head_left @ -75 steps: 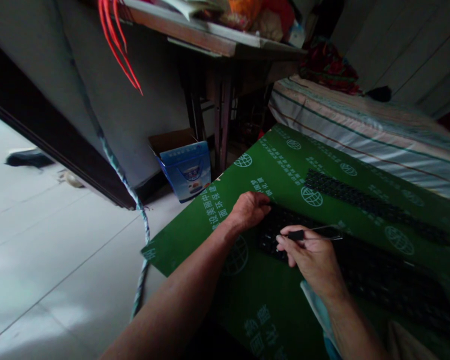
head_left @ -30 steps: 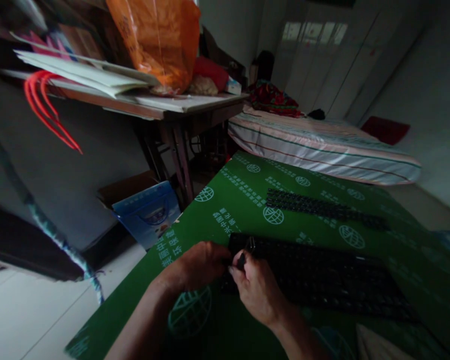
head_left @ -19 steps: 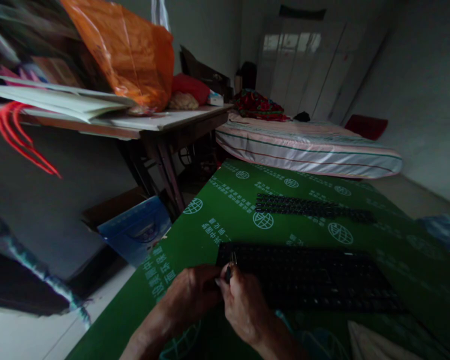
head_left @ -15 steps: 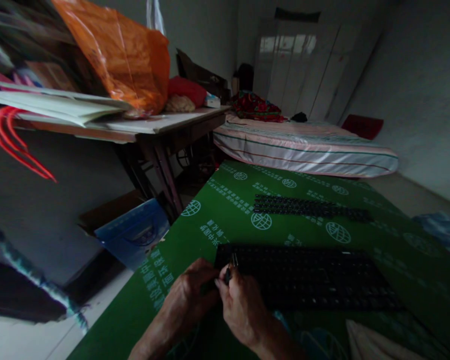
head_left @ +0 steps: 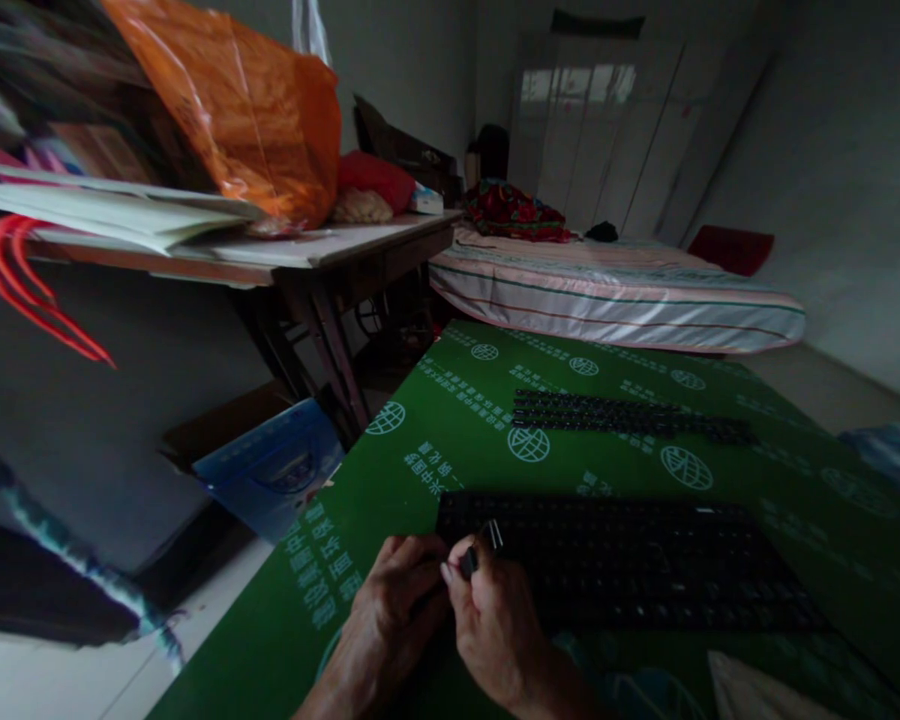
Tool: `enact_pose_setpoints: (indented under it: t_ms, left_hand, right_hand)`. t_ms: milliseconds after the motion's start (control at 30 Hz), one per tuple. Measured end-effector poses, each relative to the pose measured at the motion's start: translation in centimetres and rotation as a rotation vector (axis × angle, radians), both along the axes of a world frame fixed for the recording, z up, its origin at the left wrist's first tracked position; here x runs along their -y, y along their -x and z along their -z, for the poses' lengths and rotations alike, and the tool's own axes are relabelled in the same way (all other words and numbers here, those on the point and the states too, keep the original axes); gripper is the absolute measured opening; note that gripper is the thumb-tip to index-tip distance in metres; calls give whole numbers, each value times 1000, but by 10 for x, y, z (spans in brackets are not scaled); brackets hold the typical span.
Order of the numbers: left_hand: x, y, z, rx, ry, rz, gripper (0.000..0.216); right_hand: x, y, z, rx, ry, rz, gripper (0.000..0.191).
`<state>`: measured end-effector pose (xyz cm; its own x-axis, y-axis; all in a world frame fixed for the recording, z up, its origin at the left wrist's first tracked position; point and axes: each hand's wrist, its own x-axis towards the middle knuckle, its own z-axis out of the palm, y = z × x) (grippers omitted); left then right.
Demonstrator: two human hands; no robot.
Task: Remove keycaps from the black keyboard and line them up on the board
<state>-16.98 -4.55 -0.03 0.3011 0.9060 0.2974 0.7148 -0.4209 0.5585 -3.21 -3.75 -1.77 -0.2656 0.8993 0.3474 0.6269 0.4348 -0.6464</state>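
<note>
A black keyboard (head_left: 630,560) lies on a green printed sheet (head_left: 465,410) in front of me. My right hand (head_left: 495,620) is closed around a small black-handled tool (head_left: 480,548) with thin metal prongs, held at the keyboard's left end. My left hand (head_left: 397,610) is curled against that same left corner, fingers closed; what it holds is hidden in the dark. Farther back on the sheet lie rows of loose black keys (head_left: 630,415).
A wooden table (head_left: 330,250) stands at the left with papers, an orange plastic bag (head_left: 247,100) and red cords. A blue carton (head_left: 270,465) sits under it. A striped mattress (head_left: 615,290) lies beyond the sheet. Pale cloth (head_left: 757,690) is at bottom right.
The view swung up from the floor toward the room. Both hands drew together at the keyboard's left corner, and the tool now points up between them instead of lying sideways.
</note>
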Motion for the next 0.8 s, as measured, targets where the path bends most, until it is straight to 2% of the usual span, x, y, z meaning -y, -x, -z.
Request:
enact_pose_setpoints:
  t_ms: [400,567,800]
  left_hand:
    - [2,1,-1,0,67,38,21]
    - [2,0,-1,27,61,50,25]
    - [5,-4,-3,96,74,4,27]
  right_hand:
    - [-2,-3,-1,-90,56,-31,19]
    - [-7,-8,-3,-272,156,-30,21]
    - [-12,-18,-8,-404,281,-45,23]
